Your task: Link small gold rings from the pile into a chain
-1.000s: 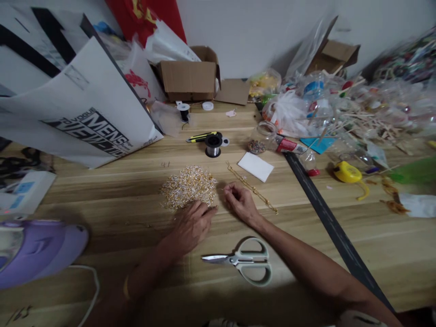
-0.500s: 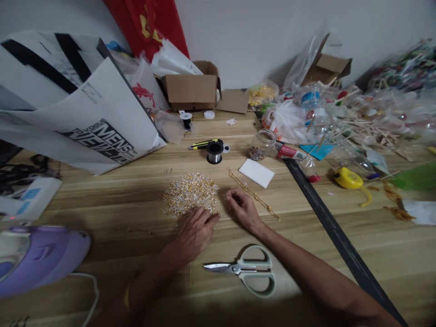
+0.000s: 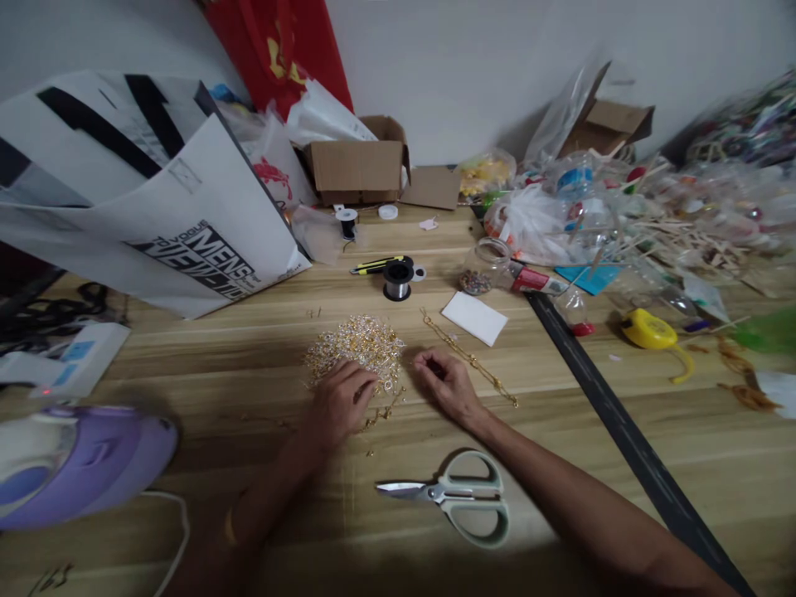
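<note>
A loose pile of gold and clear beads [image 3: 366, 340] lies on the wooden table. My left hand [image 3: 339, 402] rests at the pile's near edge, fingers bent down and together; their tips are partly hidden among the beads. By its thumb a short beaded gold chain [image 3: 386, 412] runs along the table. To the right of the pile my right hand [image 3: 448, 385] is closed in a pinch, and whatever is at its fingertips is too small to make out. Just beyond that hand lies a longer gold chain [image 3: 473, 361]. Scissors [image 3: 444, 493] with pale handles lie nearer to me, partly spread.
Behind the beads stand a spool of silver wire [image 3: 396, 282] and a yellow-black cutter knife [image 3: 373, 266]. A white card [image 3: 475, 318], a bead jar [image 3: 485, 265] and a tape measure [image 3: 650, 329] lie right. A purple appliance [image 3: 118, 464] and a paper bag [image 3: 205, 224] stand left.
My left hand has drawn back to the left, uncovering the short gold chain and part of the pile. The right hand keeps its pinch in nearly the same place. The whole view has shifted slightly.
</note>
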